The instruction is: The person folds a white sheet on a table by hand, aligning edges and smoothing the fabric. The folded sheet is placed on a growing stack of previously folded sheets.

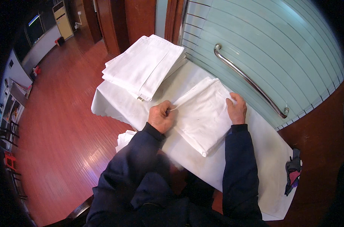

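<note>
A folded white cloth (201, 116) lies in front of me on a table with a white cover (260, 150). At its left edge my left hand (162, 116) pinches the fabric between thumb and curled fingers. My right hand (237, 107) grips the cloth's right edge near the far corner, thumb on top and part of the fingers hidden. Small dark specks show on the cloth. Just beyond my left hand rises a stack of folded white cloths (145, 65), its layers slightly uneven.
A glass panel (260, 42) with a metal handle (250, 79) borders the table's far right side. Dark fabric with a pink patch (293, 174) sits at the right end. More white cloths (125, 139) show below the left edge, above the reddish wooden floor (64, 122).
</note>
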The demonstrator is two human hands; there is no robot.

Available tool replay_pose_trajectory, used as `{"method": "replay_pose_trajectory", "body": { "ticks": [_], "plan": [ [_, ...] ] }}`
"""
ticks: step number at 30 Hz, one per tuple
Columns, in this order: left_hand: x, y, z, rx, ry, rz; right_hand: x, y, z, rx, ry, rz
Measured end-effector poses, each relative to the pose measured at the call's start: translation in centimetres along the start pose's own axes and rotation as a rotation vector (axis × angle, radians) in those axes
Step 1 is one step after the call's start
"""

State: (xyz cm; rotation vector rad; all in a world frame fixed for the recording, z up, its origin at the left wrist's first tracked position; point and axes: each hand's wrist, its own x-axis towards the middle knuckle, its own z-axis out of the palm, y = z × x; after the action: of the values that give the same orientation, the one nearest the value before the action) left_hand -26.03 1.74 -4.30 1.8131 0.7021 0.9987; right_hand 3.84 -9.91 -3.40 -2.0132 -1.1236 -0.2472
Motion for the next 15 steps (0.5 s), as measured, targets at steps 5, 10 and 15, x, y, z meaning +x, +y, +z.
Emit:
{"method": "replay_pose_trajectory", "body": {
  "ticks": [5, 10, 15],
  "plan": [
    [0.0, 0.0, 0.2, 0.003, 0.016, 0.022, -0.3, 0.0, 0.3, -0.101, -0.106, -0.013],
    [0.1, 0.1, 0.2, 0.062, 0.036, 0.096, -0.5, 0.3, 0.4, -0.135, -0.139, -0.067],
    [0.2, 0.3, 0.2, 0.109, 0.074, 0.163, 1.5, -0.6, -1.3, -0.104, -0.343, -0.106]
  ]
}}
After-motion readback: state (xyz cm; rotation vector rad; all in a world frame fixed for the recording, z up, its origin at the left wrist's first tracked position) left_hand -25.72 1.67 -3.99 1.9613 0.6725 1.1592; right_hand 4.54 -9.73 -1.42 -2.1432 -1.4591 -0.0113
